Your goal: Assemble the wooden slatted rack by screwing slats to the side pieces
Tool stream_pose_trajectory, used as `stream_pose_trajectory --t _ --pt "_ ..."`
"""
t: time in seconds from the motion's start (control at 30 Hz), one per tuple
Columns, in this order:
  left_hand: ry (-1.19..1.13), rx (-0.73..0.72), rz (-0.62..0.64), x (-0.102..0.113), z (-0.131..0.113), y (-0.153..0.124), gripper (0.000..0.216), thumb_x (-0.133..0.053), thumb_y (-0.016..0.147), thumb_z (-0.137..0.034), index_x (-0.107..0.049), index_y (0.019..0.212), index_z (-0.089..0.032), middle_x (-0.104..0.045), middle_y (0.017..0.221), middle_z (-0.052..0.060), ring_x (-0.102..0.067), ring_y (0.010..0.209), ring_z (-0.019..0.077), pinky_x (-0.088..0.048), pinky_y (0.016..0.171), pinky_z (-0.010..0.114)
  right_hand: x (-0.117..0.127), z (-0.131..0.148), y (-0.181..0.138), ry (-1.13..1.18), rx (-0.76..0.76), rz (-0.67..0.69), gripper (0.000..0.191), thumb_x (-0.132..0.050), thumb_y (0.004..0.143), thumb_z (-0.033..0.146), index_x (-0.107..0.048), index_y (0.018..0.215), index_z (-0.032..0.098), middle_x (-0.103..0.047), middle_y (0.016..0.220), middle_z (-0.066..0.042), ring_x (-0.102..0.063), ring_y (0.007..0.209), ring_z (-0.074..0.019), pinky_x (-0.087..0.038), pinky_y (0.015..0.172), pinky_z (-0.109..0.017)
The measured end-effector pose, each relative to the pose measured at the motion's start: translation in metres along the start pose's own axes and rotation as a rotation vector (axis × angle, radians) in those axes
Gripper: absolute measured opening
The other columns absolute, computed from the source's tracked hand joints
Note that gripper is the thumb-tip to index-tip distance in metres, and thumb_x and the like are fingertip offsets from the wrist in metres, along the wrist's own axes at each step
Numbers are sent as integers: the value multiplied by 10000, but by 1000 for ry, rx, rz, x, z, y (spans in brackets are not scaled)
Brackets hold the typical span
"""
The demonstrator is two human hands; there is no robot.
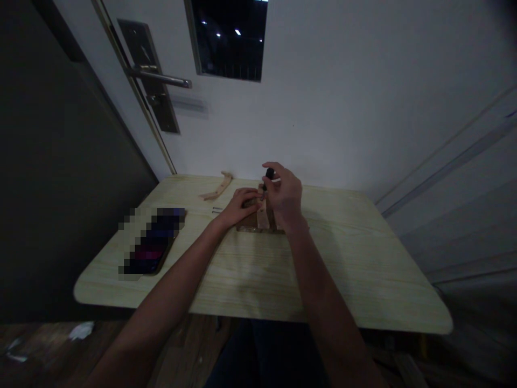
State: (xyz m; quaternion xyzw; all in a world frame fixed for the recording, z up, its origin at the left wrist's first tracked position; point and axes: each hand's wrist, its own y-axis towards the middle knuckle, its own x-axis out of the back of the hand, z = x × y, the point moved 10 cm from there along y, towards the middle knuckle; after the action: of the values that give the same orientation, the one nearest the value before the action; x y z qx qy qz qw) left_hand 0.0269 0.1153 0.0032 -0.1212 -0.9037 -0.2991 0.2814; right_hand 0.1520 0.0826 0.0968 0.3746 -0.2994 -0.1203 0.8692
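Observation:
A black-handled screwdriver (269, 173) stands nearly upright in my right hand (287, 193), gripped between thumb and fingers. Its lower end reaches a pale wooden strip (263, 216), which lies across a brown wooden board (249, 221) near the middle of the table. My left hand (238, 207) holds the strip from the left, thumb and fingertips close around the spot where the screwdriver meets it. Part of the board is hidden behind my hands. To the left of my left hand, small thin metal pieces that look like screws (217, 210) lie on the table.
A bent pale wooden piece (221, 187) lies at the table's back edge. A phone (159, 240), partly blurred out, rests at the left of the wood-grain table (250, 280). Behind the table stands a white door (343, 97) with a metal handle (161, 78).

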Motion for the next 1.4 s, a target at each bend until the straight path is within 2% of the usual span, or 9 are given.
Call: stream_pose_trajectory --t 0.1,0.23,0.33,0.57,0.77,0.93,1.0,1.2,1.4 --pt "7 6 1 0 0 0 279 -659 858 -363 -702 1103 -237 -625 1295 81 -513 1254 270 -343 1138 487 2 2 0 -12 5 -15 219 -572 907 279 -674 1097 238 -690 926 -52 -626 769 -184 -544 733 -335" --pt "-8 -3 11 1 -1 1 288 -660 856 -380 -706 1106 -243 -635 1284 85 -522 1245 277 -341 1137 491 -6 1 0 -16 -14 15 362 -495 923 267 -644 1245 195 -689 983 -89 -628 729 -166 -548 722 -325" --pt "-10 -10 18 0 0 1 302 -660 854 -390 -703 1118 -248 -636 1287 84 -526 1242 278 -334 1139 500 -8 2 1 -10 -4 3 396 -443 918 243 -637 1258 186 -694 1042 -105 -647 773 -170 -555 738 -325" --pt "4 -29 -7 0 0 0 290 -658 856 -363 -696 1110 -229 -632 1276 93 -527 1238 275 -346 1127 496 0 3 0 41 -39 -17 294 -500 935 272 -605 1208 243 -719 999 -48 -670 760 -165 -569 726 -321" --pt "4 2 -5 1 1 0 277 -667 846 -378 -705 1083 -239 -632 1289 83 -522 1242 271 -344 1132 492 6 6 -1 -58 -54 -42 200 -560 918 304 -650 1088 247 -716 921 -27 -634 665 -146 -558 694 -307" --pt "-20 -14 -12 2 -1 1 281 -668 842 -375 -708 1085 -241 -640 1276 90 -531 1240 274 -353 1126 494 -1 5 0 43 -1 -38 273 -472 911 221 -610 1146 229 -693 1127 -72 -671 854 -179 -586 735 -329" --pt "-26 -10 -11 2 -1 1 281 -669 839 -377 -713 1077 -236 -643 1275 92 -535 1235 278 -354 1127 495 -2 6 0 73 15 -40 251 -463 914 220 -598 1125 236 -692 1108 -67 -670 881 -183 -591 733 -329" --pt "-27 1 -13 2 -3 1 273 -667 840 -375 -718 1074 -243 -646 1277 82 -536 1232 278 -357 1126 503 3 11 0 22 -6 -24 215 -518 915 221 -569 1121 250 -666 996 -29 -631 719 -143 -556 644 -284" --pt "-17 11 -8 2 -1 1 284 -666 841 -384 -720 1085 -248 -648 1276 79 -533 1225 271 -355 1128 498 1 7 0 8 -13 -28 180 -509 909 235 -581 1073 224 -666 1065 -63 -659 857 -188 -576 709 -335"
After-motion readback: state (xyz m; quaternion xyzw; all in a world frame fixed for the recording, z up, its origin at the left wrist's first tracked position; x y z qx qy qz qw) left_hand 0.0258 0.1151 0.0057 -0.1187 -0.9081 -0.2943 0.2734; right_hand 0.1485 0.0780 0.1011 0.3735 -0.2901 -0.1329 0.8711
